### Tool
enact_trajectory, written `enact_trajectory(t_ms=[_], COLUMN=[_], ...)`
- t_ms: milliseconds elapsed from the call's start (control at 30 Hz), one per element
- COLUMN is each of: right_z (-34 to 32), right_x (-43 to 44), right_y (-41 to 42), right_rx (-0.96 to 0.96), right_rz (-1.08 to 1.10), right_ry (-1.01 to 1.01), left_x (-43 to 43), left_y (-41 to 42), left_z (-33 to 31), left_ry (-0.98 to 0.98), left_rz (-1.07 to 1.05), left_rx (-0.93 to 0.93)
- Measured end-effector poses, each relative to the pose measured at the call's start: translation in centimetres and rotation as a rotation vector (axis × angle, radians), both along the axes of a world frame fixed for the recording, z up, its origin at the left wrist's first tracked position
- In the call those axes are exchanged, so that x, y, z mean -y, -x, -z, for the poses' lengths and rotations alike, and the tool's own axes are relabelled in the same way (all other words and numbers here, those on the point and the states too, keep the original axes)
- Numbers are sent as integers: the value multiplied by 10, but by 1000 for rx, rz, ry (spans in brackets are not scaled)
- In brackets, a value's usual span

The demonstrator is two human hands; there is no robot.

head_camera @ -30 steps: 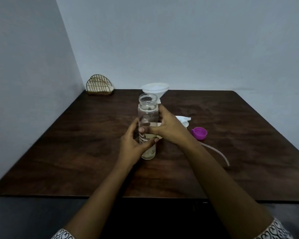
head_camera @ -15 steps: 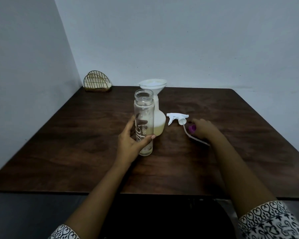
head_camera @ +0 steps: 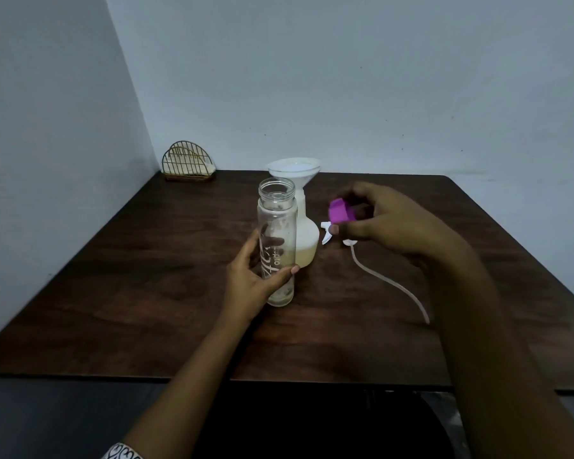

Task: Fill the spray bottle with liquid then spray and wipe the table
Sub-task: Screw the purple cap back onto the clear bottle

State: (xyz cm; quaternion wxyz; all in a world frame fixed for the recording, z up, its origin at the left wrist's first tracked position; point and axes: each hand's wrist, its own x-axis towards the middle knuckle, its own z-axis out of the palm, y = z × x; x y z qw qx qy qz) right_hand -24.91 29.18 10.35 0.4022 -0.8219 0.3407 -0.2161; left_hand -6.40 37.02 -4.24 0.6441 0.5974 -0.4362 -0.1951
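Note:
A clear glass bottle (head_camera: 276, 233) stands upright and uncapped on the dark wooden table (head_camera: 146, 293), nearly empty. My left hand (head_camera: 252, 276) grips its lower half. Right behind it stands the white spray bottle (head_camera: 307, 240) with pale liquid in its base and a white funnel (head_camera: 294, 168) in its neck. My right hand (head_camera: 378, 220) hovers above the table, pinching a purple cap (head_camera: 340, 210). Below that hand lies the white spray head (head_camera: 327, 231), partly hidden, with its thin tube (head_camera: 388, 283) trailing toward me.
A gold wire napkin holder (head_camera: 188, 160) sits in the far left corner against the walls. The table's near edge runs across the lower part of the view. Patterned sleeve cuffs show at the bottom.
My right hand left the glass bottle, reached to the purple cap on the table, and has lifted it toward the bottle. My left hand kept its hold.

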Motion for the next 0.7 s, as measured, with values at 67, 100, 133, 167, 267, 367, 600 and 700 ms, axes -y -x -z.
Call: enact_trajectory(t_ms=[67,100,133,167,267,367,600,700], right_z=[-13,-18,-21,-23,-23,-18,-7,-12], right_x=[-13,-19,-24,-29,-32,-26,2,7], right_y=[-3,-7,-11,-17,-39,-58,-68,-67], right_rx=[192,291,389,476,564,559,409,255], right_rz=[-138,-177,-195,-194,-141,-161,-166,-249], right_ry=[-119,-152,-175,-190,-42,40,-62,-24], left_x=[-1,-2,-3,-3,-6,-7,-8,-9], left_y=[-1,-2,-2,-2,-4,-4,-10,-11], left_z=[0,0,0,-1,-2,-4,-4,-6], left_ry=[0,3,7,7,6,-6,-29,-43], left_rz=[1,0,3,6,9,20,54,62], left_rx=[-4,-2,0,3,13,18,16,32])
